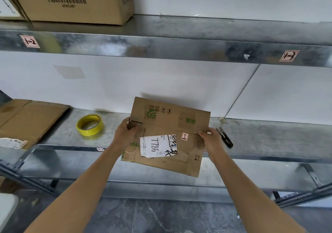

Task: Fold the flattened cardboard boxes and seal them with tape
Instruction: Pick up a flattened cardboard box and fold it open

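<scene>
The flattened box (pixel 170 123) was held over the front edge of the metal shelf (pixel 269 139), tilted, with its labelled face towards the camera and still flat. The left hand (pixel 125 134) gripped the box's left edge, fingers curled round it near a small flap. The right hand (pixel 212 139) pinched the right edge, thumb on the near face and fingers hidden behind.

The step in hand looked like the very start of the folding: the box was picked up but not yet opened out. The next move probably called for pushing the two edges towards each other so the walls spring into a tube, then turning the flaps in.

The tape roll (pixel 91 131) lay on the shelf towards its left, untouched. The small scissors (pixel 226 139) lay on the shelf to the right. A pile of flat cardboard (pixel 30 119) rested at the shelf's left end.
</scene>
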